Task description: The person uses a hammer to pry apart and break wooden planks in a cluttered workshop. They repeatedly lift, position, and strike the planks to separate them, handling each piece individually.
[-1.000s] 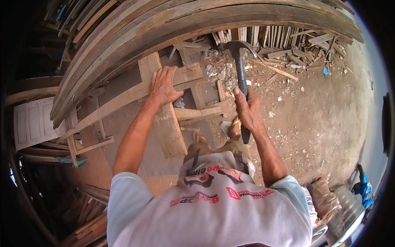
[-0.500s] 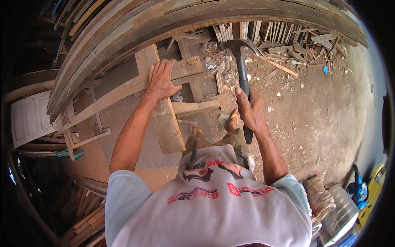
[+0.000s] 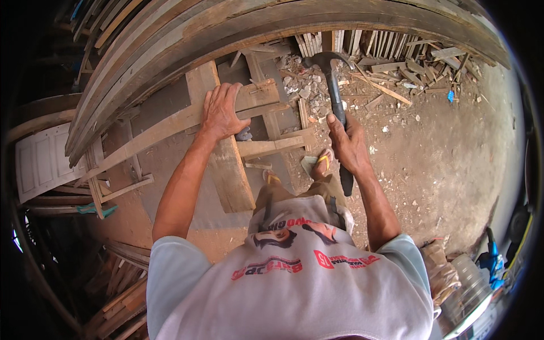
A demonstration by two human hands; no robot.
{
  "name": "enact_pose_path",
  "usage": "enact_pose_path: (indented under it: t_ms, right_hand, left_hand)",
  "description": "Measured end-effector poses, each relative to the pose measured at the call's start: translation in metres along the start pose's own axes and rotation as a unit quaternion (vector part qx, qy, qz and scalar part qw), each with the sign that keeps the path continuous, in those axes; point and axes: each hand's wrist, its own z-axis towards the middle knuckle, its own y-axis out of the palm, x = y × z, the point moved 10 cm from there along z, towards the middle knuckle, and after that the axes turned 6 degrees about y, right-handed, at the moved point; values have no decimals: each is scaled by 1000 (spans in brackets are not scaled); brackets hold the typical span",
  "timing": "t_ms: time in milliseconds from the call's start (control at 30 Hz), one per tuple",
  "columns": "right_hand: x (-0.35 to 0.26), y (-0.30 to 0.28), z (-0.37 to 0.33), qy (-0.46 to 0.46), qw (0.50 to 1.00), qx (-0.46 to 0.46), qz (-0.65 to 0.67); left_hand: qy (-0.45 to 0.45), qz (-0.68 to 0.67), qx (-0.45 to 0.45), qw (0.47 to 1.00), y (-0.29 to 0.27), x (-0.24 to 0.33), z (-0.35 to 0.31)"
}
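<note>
My right hand [image 3: 352, 146] is wrapped around the handle of a claw hammer [image 3: 335, 93], its thumb lying along the grip. The black head points away from me, raised off the boards, and the handle's butt sticks out below my fist. My left hand [image 3: 222, 111] grips a long wooden board [image 3: 156, 136] where it crosses a wide short plank [image 3: 232, 184]. Its fingers bend over the board and the thumb points right. Right of that hand, the board's end [image 3: 262, 95] has what looks like a nail on top. A small grey object [image 3: 243, 134] shows partly beneath the thumb.
Long stacked boards [image 3: 272, 25] span the far side. Scrap wood [image 3: 413, 68] and rubble [image 3: 306, 85] litter the floor ahead. Wooden crosspieces [image 3: 272, 146] lie near my sandalled feet [image 3: 322, 164]. A white panelled door [image 3: 44, 161] leans at left; a clear tub [image 3: 467, 289] stands lower right.
My right hand and the hammer have shifted slightly to the right. My left hand keeps its place on the board.
</note>
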Motion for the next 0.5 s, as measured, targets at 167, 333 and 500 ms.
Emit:
enact_pose_path:
  t_ms: [167,333,500]
  right_hand:
    - [-55,-28,-14,-156,944,46,289]
    - [-10,17,2,-36,981,-55,-182]
    - [-46,-27,-2,-69,997,6,40]
  left_hand:
    - [6,-4,0,1000,-2,4,2]
    - [-4,-11,-10,1000,4,3,-2]
    - [-5,-8,0,1000,1,-1,-1]
